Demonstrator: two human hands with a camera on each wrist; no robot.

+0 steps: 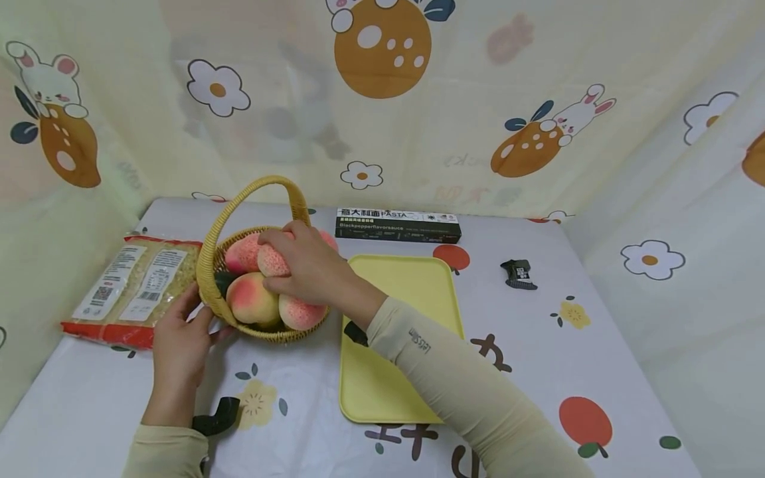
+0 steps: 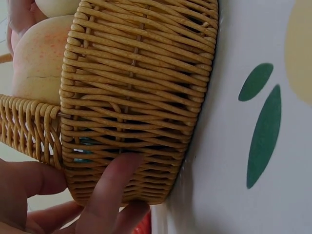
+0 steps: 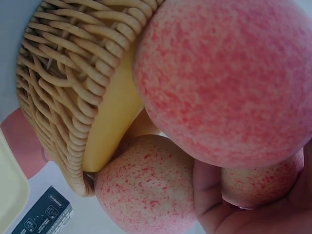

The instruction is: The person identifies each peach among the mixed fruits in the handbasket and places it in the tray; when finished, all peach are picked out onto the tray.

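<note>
A wicker basket (image 1: 263, 336) with a tall arched handle stands on the left of the table, filled with several peaches (image 1: 251, 299). My right hand (image 1: 313, 262) reaches over it from the right and grips a speckled pink peach (image 1: 271, 261) among the others. In the right wrist view its fingers curl against the held peach (image 3: 258, 187), partly hidden by a larger-looking peach (image 3: 224, 83) close to the camera. Against the basket's left side, my left hand (image 1: 182, 342) holds the woven wall, fingers spread over the weave (image 2: 136, 87) near the handle's base.
A clear bag of grain with red edges (image 1: 143, 285) lies left of the basket. To its right is a yellow tray (image 1: 361, 398), partly under my right forearm. A black pasta box (image 1: 397, 230) lies behind the tray, and a small black packet (image 1: 518, 274) lies farther right.
</note>
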